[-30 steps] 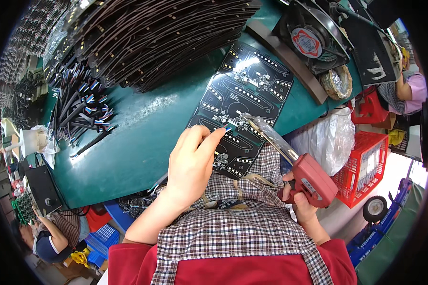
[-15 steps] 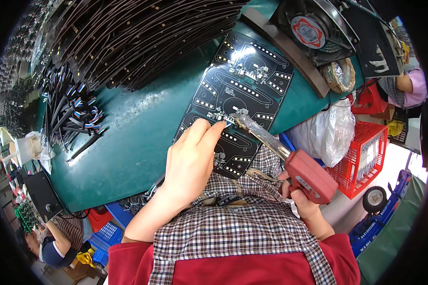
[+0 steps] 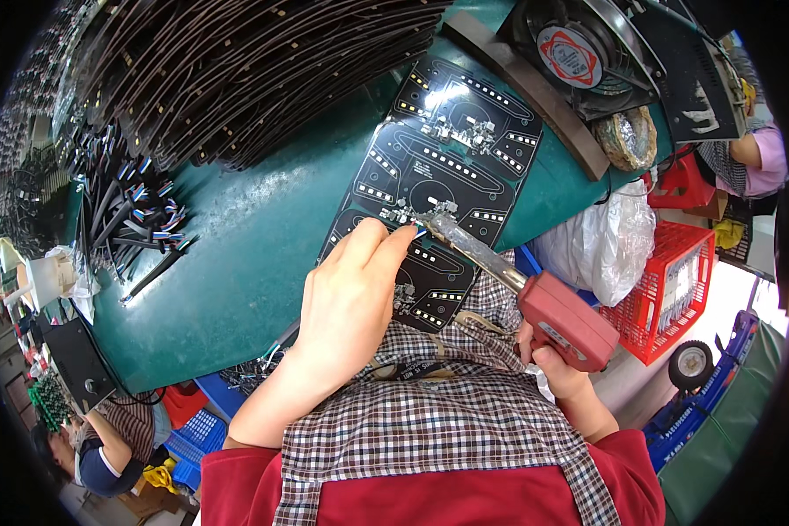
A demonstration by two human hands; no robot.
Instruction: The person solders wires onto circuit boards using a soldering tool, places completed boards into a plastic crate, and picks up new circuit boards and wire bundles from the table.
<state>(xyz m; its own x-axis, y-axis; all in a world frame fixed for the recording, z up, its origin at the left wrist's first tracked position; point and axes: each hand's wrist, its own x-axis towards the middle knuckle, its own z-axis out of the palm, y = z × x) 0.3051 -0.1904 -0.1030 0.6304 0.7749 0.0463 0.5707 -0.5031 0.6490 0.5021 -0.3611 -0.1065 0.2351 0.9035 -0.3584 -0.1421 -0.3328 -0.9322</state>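
Observation:
A black circuit board panel (image 3: 386,158) with rows of small white LEDs lies on the green table. My left hand (image 3: 346,294) rests over the board's near left part, thumb and fingers pinched on a thin wire lead (image 3: 422,231) whose coloured end shows at the fingertips. The rest of the lead is hidden by the hand. My right hand (image 3: 559,373) is wrapped round the handle of a red soldering gun (image 3: 570,323). Its long metal barrel points up and left, and the tip is at the small parts in the middle of the board, close beside the wire end.
Stacked black LED boards (image 3: 263,79) fill the far left. Cut cables with coloured ends (image 3: 145,215) lie on the green table (image 3: 237,289). A dark bar (image 3: 535,96), a fan (image 3: 570,57) and a round crusted block (image 3: 627,138) stand far right. A red crate (image 3: 662,294) is beside the table.
The soldering gun has shifted slightly left, its tip moving a little down the board. My left hand stays pinched at nearly the same spot.

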